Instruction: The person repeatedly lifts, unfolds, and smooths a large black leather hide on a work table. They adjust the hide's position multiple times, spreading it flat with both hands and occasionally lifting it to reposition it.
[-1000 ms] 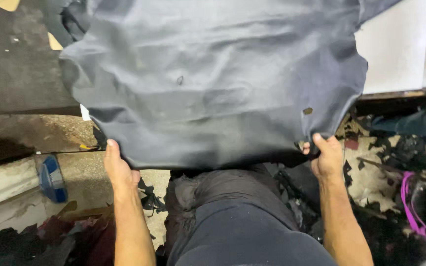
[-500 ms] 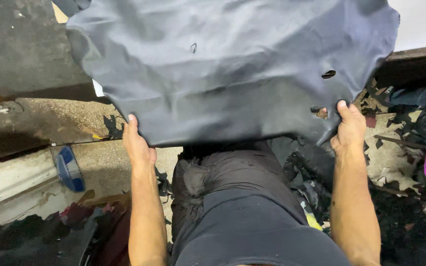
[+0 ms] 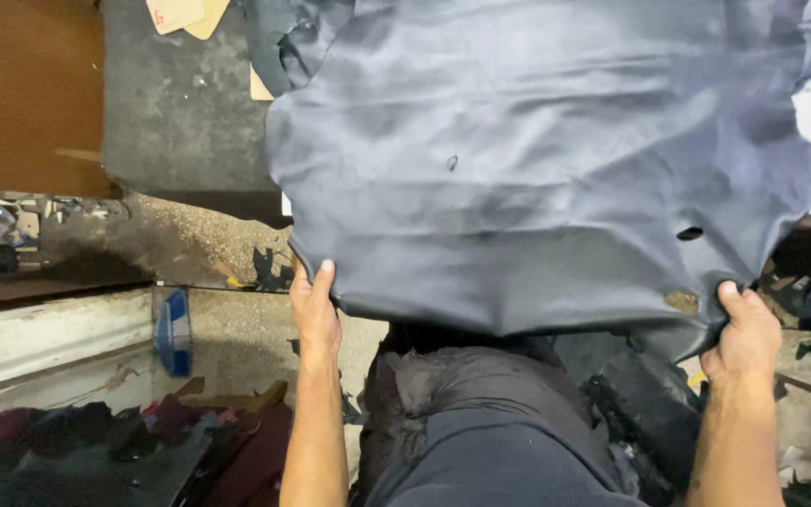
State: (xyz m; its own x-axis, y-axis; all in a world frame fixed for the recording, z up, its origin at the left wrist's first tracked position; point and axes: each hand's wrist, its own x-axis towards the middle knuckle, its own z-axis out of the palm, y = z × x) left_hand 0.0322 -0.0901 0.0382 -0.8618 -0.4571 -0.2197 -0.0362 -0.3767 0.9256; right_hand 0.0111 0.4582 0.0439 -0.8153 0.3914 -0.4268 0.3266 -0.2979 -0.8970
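A large dark grey-blue leather hide [image 3: 537, 160] fills the upper centre and right of the frame, spread over a worktable [image 3: 180, 113]. The left hand [image 3: 314, 305] grips its lower left edge; the right hand [image 3: 748, 333] clutches the lower right corner — both closed on it. Leather scraps [image 3: 96, 446] litter the lower left, with a blue brush [image 3: 175, 330] nearby.

Large dark blue-grey leather hide [image 3: 537, 160], ragged-edged, small holes, spread flat, near edge overhanging.

My left hand [image 3: 314, 310] & right hand [image 3: 749, 330] grip the near edge of a dark blue-grey leather hide [image 3: 537, 160], spread over a worn dark table [image 3: 175, 113]; scraps litter floor below.
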